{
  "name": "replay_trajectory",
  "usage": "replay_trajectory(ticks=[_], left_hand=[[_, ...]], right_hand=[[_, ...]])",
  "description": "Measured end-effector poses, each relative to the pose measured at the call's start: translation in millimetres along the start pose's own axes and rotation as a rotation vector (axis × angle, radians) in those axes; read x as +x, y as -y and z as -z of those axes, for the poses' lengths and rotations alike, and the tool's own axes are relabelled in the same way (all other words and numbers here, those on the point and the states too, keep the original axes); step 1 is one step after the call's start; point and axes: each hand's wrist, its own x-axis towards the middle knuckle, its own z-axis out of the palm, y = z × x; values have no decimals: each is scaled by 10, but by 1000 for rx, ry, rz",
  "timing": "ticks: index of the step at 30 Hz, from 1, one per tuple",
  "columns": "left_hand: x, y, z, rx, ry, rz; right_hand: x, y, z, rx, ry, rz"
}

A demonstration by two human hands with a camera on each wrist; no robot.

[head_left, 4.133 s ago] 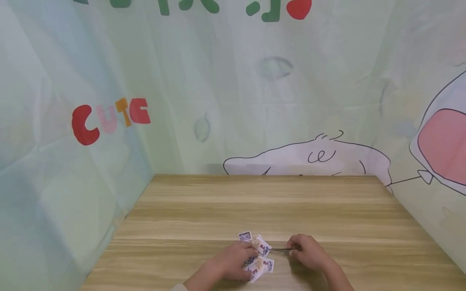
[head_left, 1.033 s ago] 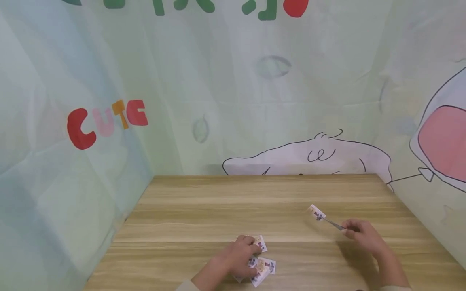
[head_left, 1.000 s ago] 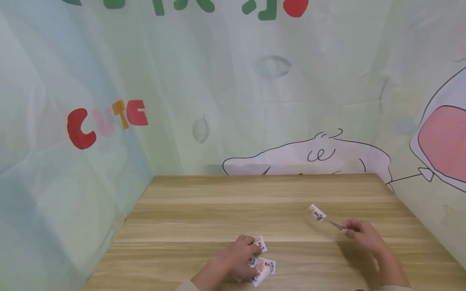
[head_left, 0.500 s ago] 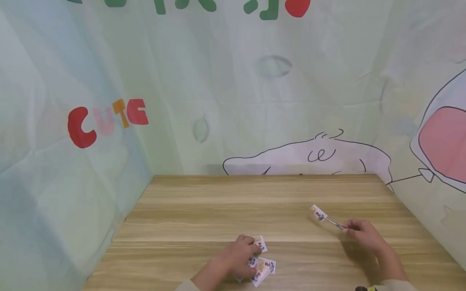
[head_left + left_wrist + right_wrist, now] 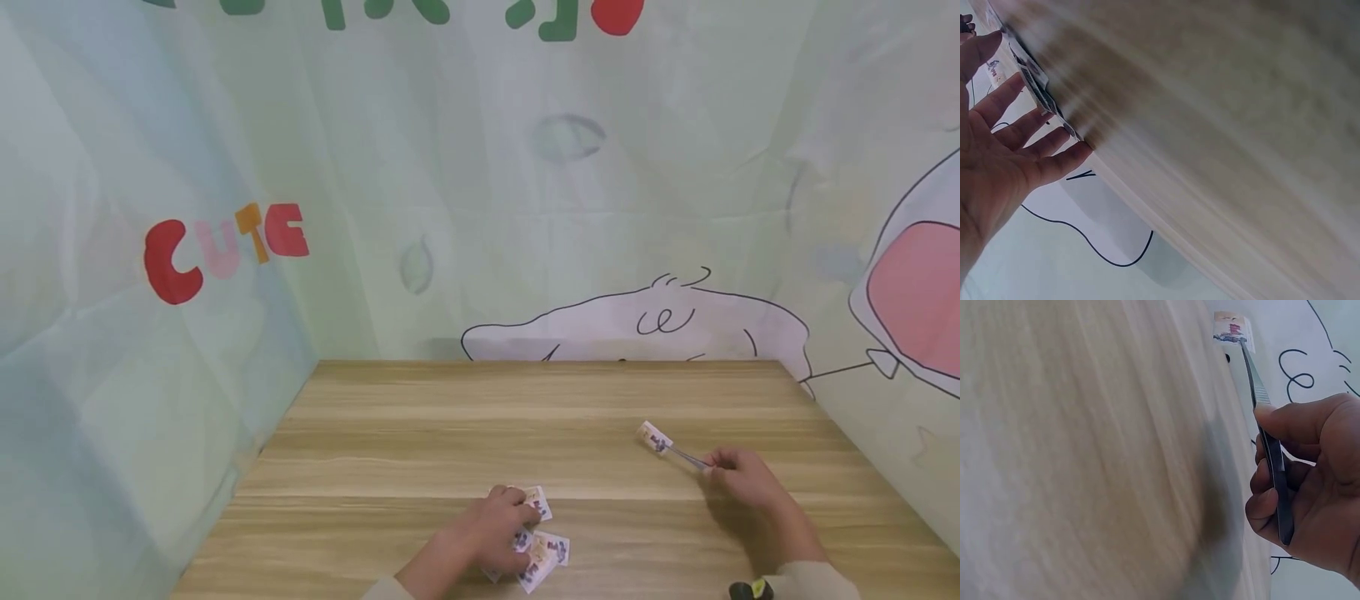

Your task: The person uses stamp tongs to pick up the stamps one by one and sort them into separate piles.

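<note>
My right hand (image 5: 746,481) grips a pair of metal tweezers (image 5: 1277,465), its thumb and fingers curled around the shank. At the tweezer tips is a small printed stamp (image 5: 654,437) with a white border, held close over the right half of the table; the right wrist view shows the tips at the edge of that stamp (image 5: 1232,326). My left hand (image 5: 491,527) rests over several overlapping stamps (image 5: 540,563), partly covering them. In the left wrist view its fingers are spread, fingertips touching the stamps (image 5: 1035,78) and the wood.
The wooden table (image 5: 420,433) reaches back to a hanging cloth backdrop (image 5: 450,167) with cartoon prints and letters. Cloth also hangs along the left and right sides. A dark and yellow object (image 5: 752,590) shows beside the right sleeve.
Since about four seconds ago, the right hand has carried one stamp in the tweezers from the pile, right and farther back. Over the last second both hands have hardly moved.
</note>
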Motion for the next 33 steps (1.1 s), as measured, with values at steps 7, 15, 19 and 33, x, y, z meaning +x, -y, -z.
replay_trajectory(ticks=[7, 15, 19, 33], left_hand=[[12, -11, 9, 0, 11, 3], [16, -20, 33, -1, 16, 2], [15, -13, 31, 6, 14, -9], [21, -24, 27, 2, 18, 3]], right_hand=[[47, -21, -34, -23, -30, 36], [95, -21, -73, -94, -72, 64], [114, -37, -92, -104, -96, 72], [87, -58, -34, -102, -86, 25]])
